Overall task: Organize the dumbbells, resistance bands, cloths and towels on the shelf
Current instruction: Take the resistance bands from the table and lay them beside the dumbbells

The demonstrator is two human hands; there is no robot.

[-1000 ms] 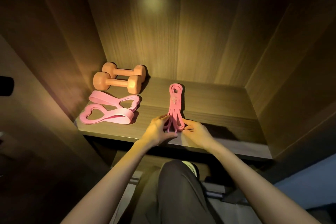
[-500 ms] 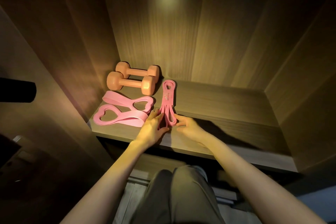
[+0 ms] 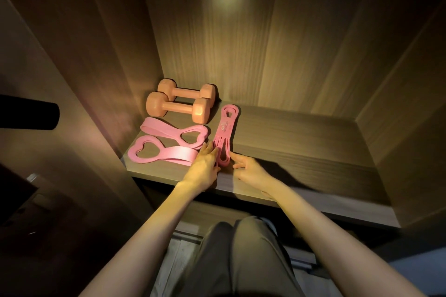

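A brown wooden shelf (image 3: 301, 142) sits inside a dark wooden cupboard. On its left side there are five things.

At the back, close to the corner, lie two orange dumbbells with thick ends, one at the back (image 3: 187, 91) and one in front (image 3: 178, 109). They lie side by side and are just about touching.

In front of them lie two wide, flat pink stretchy bands with heart-shaped holes, one behind (image 3: 173, 131) and one in front (image 3: 159, 154). They overlap a little.

Just to the right of these lies one long bundle of thin pink stretchy bands (image 3: 225, 128). It points from the front of the shelf toward the back, and its far end is just beside the front dumbbell.

The left hand (image 3: 204, 166) has straight fingers and touches the left side of the bundle's near end. The right hand (image 3: 249, 169) is on the other side. Its pointing finger reaches to the bundle and the other fingers are loosely bent. Neither hand is gripping anything.

Below the shelf you can see the person's knee in grey trousers (image 3: 241, 260).
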